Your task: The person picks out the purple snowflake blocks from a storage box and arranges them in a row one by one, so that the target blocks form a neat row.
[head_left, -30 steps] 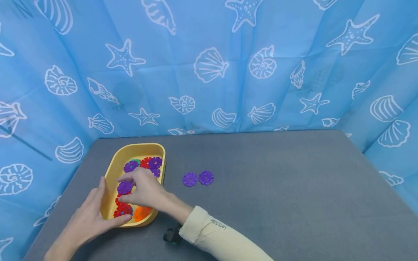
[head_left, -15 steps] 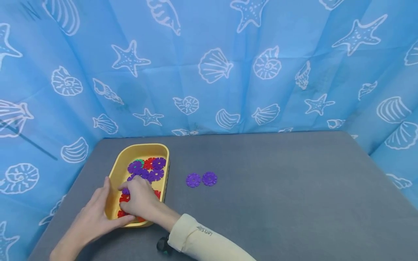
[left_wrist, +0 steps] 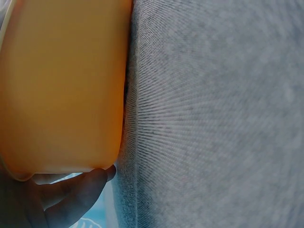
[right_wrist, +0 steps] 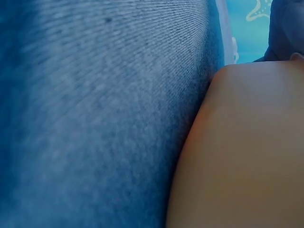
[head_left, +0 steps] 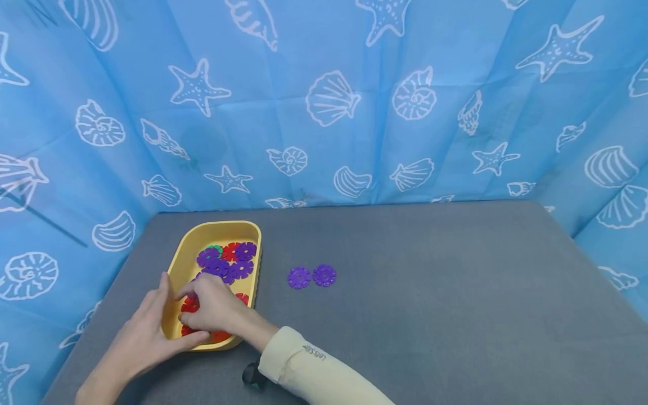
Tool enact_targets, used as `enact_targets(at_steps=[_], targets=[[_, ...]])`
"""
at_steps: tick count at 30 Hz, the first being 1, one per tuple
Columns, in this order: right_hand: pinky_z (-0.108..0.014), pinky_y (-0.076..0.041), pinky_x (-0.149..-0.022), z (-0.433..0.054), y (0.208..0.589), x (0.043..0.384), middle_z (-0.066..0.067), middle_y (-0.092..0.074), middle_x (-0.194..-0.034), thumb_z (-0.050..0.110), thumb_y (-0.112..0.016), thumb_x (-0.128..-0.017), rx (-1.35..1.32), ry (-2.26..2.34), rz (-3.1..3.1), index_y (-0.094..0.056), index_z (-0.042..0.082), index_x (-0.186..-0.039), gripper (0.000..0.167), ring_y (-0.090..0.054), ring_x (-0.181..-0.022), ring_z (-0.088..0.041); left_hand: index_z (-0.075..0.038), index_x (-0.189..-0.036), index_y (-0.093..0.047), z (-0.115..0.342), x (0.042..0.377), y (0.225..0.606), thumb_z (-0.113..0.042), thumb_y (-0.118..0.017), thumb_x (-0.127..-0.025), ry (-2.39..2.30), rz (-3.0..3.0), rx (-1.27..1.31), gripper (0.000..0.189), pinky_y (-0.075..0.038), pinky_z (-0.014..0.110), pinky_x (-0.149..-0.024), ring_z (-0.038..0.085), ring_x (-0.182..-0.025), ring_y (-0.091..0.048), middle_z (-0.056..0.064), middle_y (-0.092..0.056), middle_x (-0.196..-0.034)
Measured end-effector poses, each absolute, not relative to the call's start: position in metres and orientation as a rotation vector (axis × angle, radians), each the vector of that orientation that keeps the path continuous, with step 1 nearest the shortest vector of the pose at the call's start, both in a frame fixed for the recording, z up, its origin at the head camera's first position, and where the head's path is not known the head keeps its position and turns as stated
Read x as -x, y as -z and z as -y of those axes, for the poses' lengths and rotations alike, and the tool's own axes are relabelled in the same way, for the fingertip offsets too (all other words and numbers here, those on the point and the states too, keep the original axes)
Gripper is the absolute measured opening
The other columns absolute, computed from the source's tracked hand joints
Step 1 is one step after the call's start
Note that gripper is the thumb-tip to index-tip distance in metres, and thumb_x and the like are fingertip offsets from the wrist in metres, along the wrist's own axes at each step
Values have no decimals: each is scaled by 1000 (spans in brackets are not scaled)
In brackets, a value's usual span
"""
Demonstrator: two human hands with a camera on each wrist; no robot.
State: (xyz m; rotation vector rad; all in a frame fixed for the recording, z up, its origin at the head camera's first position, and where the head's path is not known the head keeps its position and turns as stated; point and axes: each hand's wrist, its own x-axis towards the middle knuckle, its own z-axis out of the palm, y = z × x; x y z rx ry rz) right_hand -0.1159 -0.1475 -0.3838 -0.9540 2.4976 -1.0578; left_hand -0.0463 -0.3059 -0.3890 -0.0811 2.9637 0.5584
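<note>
A yellow plastic tray (head_left: 194,247) at the table's left holds several flower-shaped plastic discs. My left hand (head_left: 142,337) grips its near left corner, thumb over the near rim and fingers along the outer left wall. In the left wrist view, fingers (left_wrist: 78,194) touch the tray's wall. My right hand (head_left: 215,304) reaches into the near half of the tray with bent fingers. Thumb and index finger stand apart, with red discs (head_left: 190,304) showing between them. Purple discs (head_left: 217,266) lie beyond this hand, which hides some pieces.
Two purple discs (head_left: 311,277) lie side by side on the grey cloth-covered table (head_left: 430,304), right of the tray. A red disc (head_left: 231,251) and a partly covered green one (head_left: 217,248) are in the tray's far half. A blue shell-patterned curtain (head_left: 374,140) hangs behind.
My right hand has sunk lower and nearer among the discs, uncovering purple ones in the tray's middle. The left hand keeps its place on the tray. The head view has shifted slightly.
</note>
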Motion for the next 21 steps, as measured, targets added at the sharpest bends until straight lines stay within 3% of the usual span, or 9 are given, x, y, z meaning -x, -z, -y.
enact_targets(at_steps=[6, 21], targets=[[-20, -41, -92, 148, 383, 116, 15, -72, -109, 22, -89, -78, 744, 983, -2711, -78, 29, -114, 38, -53, -106, 1, 0, -162, 8, 304, 46, 389, -71, -75, -75, -583, -2965, 83, 140, -63, 46, -77, 34, -109, -57, 29, -43, -139], [-26, -39, -88, 147, 381, 112, 7, -67, -109, 14, -89, -72, 521, 962, -2724, -80, 27, -110, 41, -47, -105, -10, -1, -163, 7, 304, 45, 390, -72, -74, -75, -565, -2965, 95, 139, -62, 45, -76, 33, -109, -57, 29, -42, -140]])
